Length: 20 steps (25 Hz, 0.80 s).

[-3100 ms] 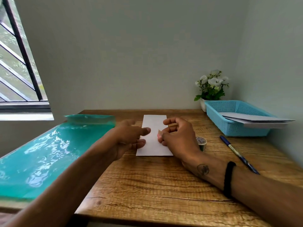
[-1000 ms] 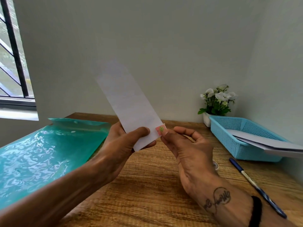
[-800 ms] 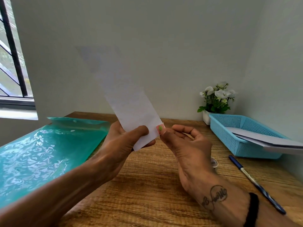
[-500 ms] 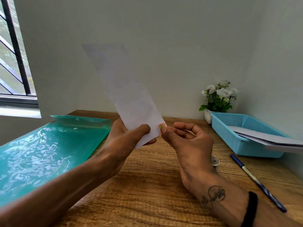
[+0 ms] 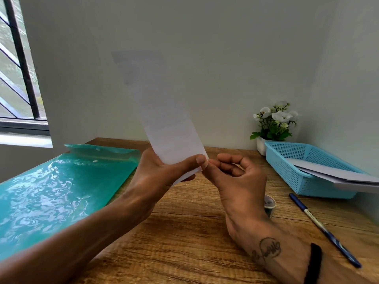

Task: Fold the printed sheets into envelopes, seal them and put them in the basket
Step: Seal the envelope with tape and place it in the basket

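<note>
My left hand [image 5: 160, 173] holds a folded white sheet [image 5: 170, 128] upright above the wooden table [image 5: 194, 232], with the thumb pressed across its lower end. The sheet leans up and to the left against the wall. My right hand [image 5: 240, 181] has curled fingers, and its thumb and forefinger pinch the sheet's lower right edge right beside my left thumb. The small pink sticker on that edge is hidden under the thumbs. The blue basket [image 5: 307, 181] stands at the right with folded white envelopes [image 5: 332, 171] lying in it and sticking out past its rim.
A teal plastic folder [image 5: 51, 191] covers the table's left side. A small tape roll [image 5: 269, 203] sits just behind my right wrist, and a blue pen [image 5: 320, 224] lies near the right edge. A white flower pot [image 5: 274, 121] stands behind the basket.
The sheet went from flat on the table into my left hand, raised upright. The pink sticker seen at its lower right edge a moment ago is now covered by the thumbs.
</note>
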### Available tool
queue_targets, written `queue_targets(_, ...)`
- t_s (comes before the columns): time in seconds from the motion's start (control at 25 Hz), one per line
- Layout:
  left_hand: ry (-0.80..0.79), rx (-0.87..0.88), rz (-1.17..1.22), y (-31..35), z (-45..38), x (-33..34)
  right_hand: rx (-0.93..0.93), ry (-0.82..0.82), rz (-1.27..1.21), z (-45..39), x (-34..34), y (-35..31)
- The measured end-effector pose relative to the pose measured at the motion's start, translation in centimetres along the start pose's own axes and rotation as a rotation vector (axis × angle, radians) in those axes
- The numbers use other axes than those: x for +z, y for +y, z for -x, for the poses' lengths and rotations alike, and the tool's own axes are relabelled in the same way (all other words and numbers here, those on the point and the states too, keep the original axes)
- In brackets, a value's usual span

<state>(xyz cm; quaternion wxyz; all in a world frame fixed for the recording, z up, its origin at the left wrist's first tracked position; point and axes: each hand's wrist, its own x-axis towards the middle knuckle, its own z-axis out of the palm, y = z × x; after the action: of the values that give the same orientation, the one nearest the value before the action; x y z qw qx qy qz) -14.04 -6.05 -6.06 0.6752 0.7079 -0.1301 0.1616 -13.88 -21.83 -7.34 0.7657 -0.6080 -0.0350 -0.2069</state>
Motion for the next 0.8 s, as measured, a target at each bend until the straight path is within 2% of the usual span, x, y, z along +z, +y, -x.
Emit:
queue_targets(0.28, 0.047, -0.029, 0.022, -0.7, -0.3, -0.3, 0.059, -0.011, -0.031, 0.0, 0.0, 0.0)
queue_targets(0.52, -0.003, -0.037, -0.045, -0.9, -0.4, -0.6, 0.080, -0.021, 0.107, 0.0, 0.1, 0.3)
queue_targets(0.64, -0.012, -0.042, -0.044, -0.8, -0.5, -0.8, 0.159, -0.076, -0.004, -0.5, -0.1, 0.0)
queue_targets(0.8, -0.033, -0.108, 0.063, -0.6, -0.8, -1.1, 0.147, -0.115, -0.039, -0.7, -0.5, -0.9)
